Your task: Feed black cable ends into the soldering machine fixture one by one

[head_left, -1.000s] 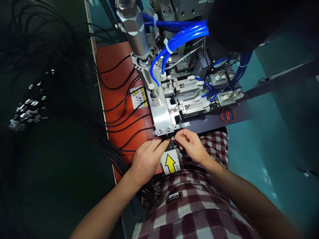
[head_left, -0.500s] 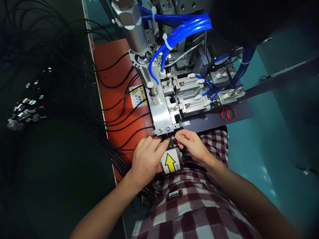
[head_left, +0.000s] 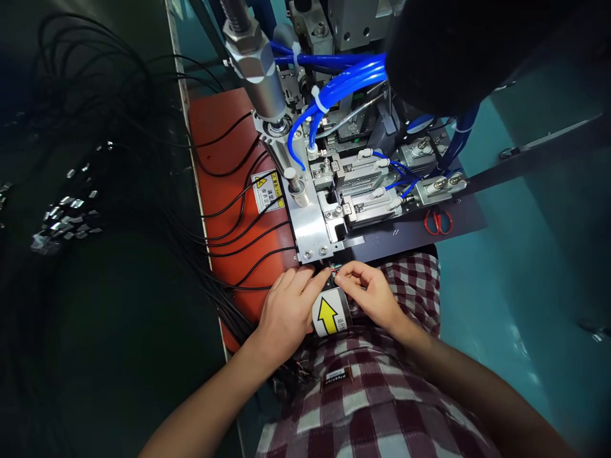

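Note:
My left hand (head_left: 289,312) is closed at the near end of the machine, its thumb and fingertip by a few thin coloured wires (head_left: 333,270); what lies under its fingers is hidden. From the other side my right hand (head_left: 371,296) pinches at these wires with thumb and forefinger. Red and greenish strands show between the two hands. Just above is a metal plate (head_left: 312,229) with two bolts. Below the fingertips sits a white label with a yellow arrow (head_left: 327,316).
Black cables (head_left: 238,207) run across the orange-red panel (head_left: 224,133) on the left. Pneumatic cylinders (head_left: 365,184) and blue air tubes (head_left: 353,79) stand ahead. Red-handled scissors (head_left: 438,222) lie on the dark plate at right. Several shiny cable ends (head_left: 71,213) hang far left.
The view has shifted slightly, so the machine sits a little lower. My fingertips have come closer together around the wires, and more coloured strand shows between them.

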Tool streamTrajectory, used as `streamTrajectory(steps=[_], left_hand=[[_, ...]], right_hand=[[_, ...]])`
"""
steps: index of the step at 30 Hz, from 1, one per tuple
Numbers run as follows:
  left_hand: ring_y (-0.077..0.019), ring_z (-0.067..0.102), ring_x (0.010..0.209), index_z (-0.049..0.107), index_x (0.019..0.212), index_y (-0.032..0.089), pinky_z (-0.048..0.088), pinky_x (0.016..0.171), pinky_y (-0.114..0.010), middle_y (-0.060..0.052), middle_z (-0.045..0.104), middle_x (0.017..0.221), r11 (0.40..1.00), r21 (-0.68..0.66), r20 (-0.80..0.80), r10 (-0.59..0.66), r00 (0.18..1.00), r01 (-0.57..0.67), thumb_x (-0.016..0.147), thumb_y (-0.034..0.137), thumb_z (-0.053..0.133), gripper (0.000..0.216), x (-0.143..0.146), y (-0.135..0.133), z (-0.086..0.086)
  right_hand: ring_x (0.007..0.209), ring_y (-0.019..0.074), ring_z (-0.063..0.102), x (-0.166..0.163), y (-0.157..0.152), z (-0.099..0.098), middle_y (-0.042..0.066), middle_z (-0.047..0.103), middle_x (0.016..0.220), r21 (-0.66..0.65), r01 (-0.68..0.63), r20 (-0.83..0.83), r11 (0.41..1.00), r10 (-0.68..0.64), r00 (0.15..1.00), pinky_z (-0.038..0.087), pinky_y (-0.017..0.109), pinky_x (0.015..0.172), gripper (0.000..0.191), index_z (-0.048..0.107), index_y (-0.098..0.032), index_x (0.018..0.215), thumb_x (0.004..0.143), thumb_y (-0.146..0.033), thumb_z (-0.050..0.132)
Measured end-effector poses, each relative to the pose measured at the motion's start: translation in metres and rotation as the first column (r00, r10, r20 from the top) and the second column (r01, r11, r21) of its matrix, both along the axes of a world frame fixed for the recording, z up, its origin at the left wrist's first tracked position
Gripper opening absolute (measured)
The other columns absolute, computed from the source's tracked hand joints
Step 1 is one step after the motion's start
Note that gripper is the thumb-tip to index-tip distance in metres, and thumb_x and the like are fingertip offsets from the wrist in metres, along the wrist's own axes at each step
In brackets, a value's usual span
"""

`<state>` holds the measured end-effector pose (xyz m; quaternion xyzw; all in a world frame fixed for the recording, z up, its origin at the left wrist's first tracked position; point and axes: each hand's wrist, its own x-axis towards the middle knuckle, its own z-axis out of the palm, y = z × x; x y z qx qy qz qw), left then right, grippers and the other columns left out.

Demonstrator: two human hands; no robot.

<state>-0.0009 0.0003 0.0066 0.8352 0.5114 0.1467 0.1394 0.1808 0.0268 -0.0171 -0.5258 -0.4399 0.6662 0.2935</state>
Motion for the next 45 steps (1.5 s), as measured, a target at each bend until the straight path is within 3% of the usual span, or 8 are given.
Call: streamTrajectory(steps=[4,8,10,13,15,22,31,45], left_hand=[[-0.0241,0.05,0.087,0.056,0.125,0.01,0.046,0.075,-0.036,-0.012,0.059,0.097,0.999,-0.03,-0.004,0.021,1.0,-0.021,0.091,0.014,0.045,0.036,0.002,-0.001,0.0],[-0.0241,0.05,0.088,0.056,0.125,0.012,0.046,0.076,-0.036,-0.012,0.059,0.099,0.997,-0.065,0.005,0.042,0.999,-0.042,0.091,0.014,0.045,0.036,0.003,-0.002,0.001],[-0.0243,0.051,0.09,0.056,0.125,0.013,0.047,0.077,-0.036,-0.012,0.059,0.1,0.997,-0.064,0.018,0.051,0.999,-0.05,0.091,0.014,0.044,0.036,0.003,-0.002,0.0],[-0.0243,0.051,0.093,0.056,0.125,0.014,0.047,0.078,-0.036,-0.012,0.059,0.1,0.996,-0.067,0.049,0.063,0.997,-0.06,0.091,0.012,0.044,0.036,0.002,-0.003,-0.001],[-0.0243,0.051,0.095,0.056,0.124,0.014,0.048,0.079,-0.037,-0.011,0.059,0.101,0.995,-0.077,0.075,0.068,0.995,-0.062,0.091,0.012,0.044,0.035,0.001,-0.003,-0.002],[-0.0235,0.052,0.096,0.057,0.122,0.018,0.049,0.081,-0.037,-0.01,0.059,0.103,0.995,-0.068,0.123,0.084,0.989,-0.076,0.092,0.013,0.043,0.033,0.002,-0.002,-0.002],[-0.0235,0.052,0.095,0.059,0.12,0.015,0.049,0.08,-0.037,-0.011,0.06,0.104,0.996,-0.042,0.126,0.082,0.989,-0.077,0.091,0.011,0.043,0.033,0.002,-0.001,-0.003],[-0.0223,0.052,0.093,0.056,0.125,0.021,0.048,0.078,-0.035,-0.009,0.059,0.102,0.996,-0.044,0.068,0.084,0.994,-0.081,0.091,0.014,0.043,0.037,0.001,-0.003,-0.003]], right_hand=[[0.057,0.0137,0.049,-0.003,-0.005,0.011,0.001,0.057,0.066,0.209,-0.022,0.219,0.978,-0.025,0.975,0.04,0.027,0.055,0.017,0.06,-0.019,0.075,0.085,-0.032,0.059],[0.067,0.0164,0.051,-0.001,0.001,0.018,0.004,0.059,0.073,0.463,-0.181,0.451,0.868,-0.055,0.891,0.04,0.031,0.069,0.015,0.061,-0.02,0.074,0.087,-0.025,0.055],[0.064,0.0155,0.05,0.0,0.007,0.013,0.002,0.056,0.07,0.412,-0.14,0.394,0.901,-0.037,0.918,0.04,0.03,0.065,0.015,0.06,-0.02,0.074,0.086,-0.027,0.055],[0.052,0.0122,0.043,0.002,0.013,0.001,-0.003,0.047,0.058,0.132,-0.043,0.127,0.99,0.026,0.992,0.035,0.026,0.051,0.018,0.057,-0.019,0.073,0.084,-0.033,0.057],[0.047,0.0108,0.039,0.005,0.016,-0.004,-0.005,0.043,0.053,0.01,-0.052,0.025,0.999,0.052,0.998,0.032,0.025,0.047,0.021,0.056,-0.019,0.073,0.083,-0.037,0.058],[0.06,0.0132,0.048,-0.003,0.014,0.012,0.002,0.058,0.077,0.393,-0.107,0.377,0.913,-0.053,0.925,0.038,0.026,0.055,0.013,0.063,-0.019,0.088,0.087,-0.032,0.058],[0.058,0.0135,0.046,-0.011,0.013,0.01,0.0,0.051,0.066,0.491,-0.158,0.448,0.857,-0.092,0.889,0.036,0.027,0.056,0.013,0.058,-0.02,0.078,0.088,-0.024,0.053],[0.055,0.0114,0.045,-0.005,0.013,-0.009,-0.003,0.051,0.064,0.051,0.078,0.058,0.996,-0.081,0.995,0.038,0.025,0.053,0.025,0.055,-0.018,0.079,0.084,-0.042,0.057]])
